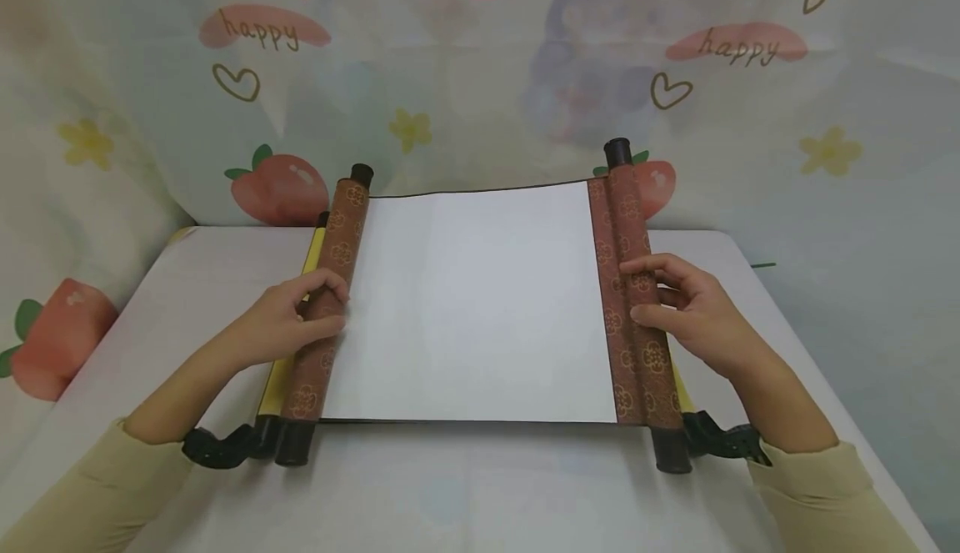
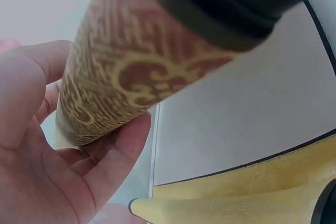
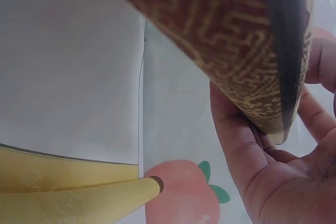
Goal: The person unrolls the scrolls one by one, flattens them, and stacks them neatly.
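A hanging scroll (image 1: 480, 303) with blank white paper is spread between two reddish-brown patterned rollers with black end knobs. My left hand (image 1: 288, 319) grips the left roller (image 1: 347, 228), thumb and fingers curled round it. On the other side my right hand (image 1: 693, 307) holds the right roller (image 1: 652, 369) between thumb and fingers. Under this scroll lies a second one with yellow trim; its yellow edge (image 1: 277, 386) peeks out at the left. In the wrist views, yellow rollers (image 2: 226, 208) (image 3: 79, 203) lie below the held brown ones. The lower scroll's middle is hidden in the head view.
A white table (image 1: 465, 503) bears the scrolls. Behind it hangs a pale cloth (image 1: 480, 77) printed with peaches, hearts and "happy". Black straps (image 1: 217, 446) show at both wrists.
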{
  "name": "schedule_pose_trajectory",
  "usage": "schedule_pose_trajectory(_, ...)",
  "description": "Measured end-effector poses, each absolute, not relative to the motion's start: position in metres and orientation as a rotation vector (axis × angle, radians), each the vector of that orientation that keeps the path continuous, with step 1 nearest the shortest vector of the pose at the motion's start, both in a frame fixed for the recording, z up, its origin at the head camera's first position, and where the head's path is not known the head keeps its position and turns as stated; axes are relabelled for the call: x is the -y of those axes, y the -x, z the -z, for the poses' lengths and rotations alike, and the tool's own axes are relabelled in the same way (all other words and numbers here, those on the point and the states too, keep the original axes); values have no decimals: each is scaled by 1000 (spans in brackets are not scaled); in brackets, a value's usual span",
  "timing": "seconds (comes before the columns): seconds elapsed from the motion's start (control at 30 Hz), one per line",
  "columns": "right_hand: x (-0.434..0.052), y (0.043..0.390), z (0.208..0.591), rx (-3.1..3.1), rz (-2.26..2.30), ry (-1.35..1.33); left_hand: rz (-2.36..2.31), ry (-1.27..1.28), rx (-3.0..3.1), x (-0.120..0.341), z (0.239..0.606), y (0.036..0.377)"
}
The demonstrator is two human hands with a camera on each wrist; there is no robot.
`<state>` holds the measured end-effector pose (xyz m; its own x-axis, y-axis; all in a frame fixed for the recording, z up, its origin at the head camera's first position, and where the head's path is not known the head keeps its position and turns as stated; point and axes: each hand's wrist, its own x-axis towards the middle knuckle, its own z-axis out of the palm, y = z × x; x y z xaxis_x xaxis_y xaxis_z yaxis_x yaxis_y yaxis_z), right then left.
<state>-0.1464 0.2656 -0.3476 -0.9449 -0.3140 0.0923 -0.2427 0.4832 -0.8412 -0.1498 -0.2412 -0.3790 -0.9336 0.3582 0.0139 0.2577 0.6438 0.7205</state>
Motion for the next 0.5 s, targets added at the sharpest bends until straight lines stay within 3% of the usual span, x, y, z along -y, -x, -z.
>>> schedule_pose_trajectory(0.5, -267, 145, 347, -2659, 1451, 462, -1132, -531, -2756, 243, 376, 147)
